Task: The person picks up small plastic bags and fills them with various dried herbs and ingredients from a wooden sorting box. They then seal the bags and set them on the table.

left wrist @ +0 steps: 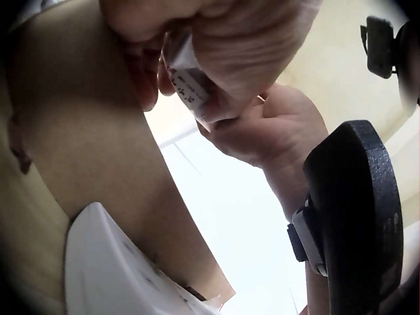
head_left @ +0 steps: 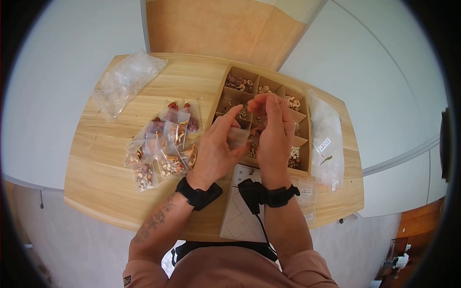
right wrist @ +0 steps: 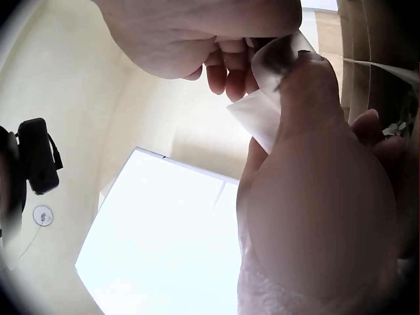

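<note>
A small clear plastic bag (head_left: 236,138) is pinched between the thumb and fingers of my left hand (head_left: 216,149), over the near left side of the divided box. Dark printed marks show on the bag (left wrist: 186,82) in the left wrist view. My right hand (head_left: 278,132) is raised above the box (head_left: 309,154), palm turned towards the bag, fingers bent inward. Its thumb (right wrist: 308,88) overlaps the bag in the right wrist view; I cannot tell whether its fingers hold anything. The box's compartments contain dried mushroom slices (head_left: 238,84) and other dried pieces.
Several filled clear packets (head_left: 170,165) lie left of the box, some with red dates (head_left: 193,124). A large clear bag (head_left: 127,79) is at the far left, another (head_left: 326,144) right of the box. A white flat device (head_left: 242,216) sits near the table's front edge.
</note>
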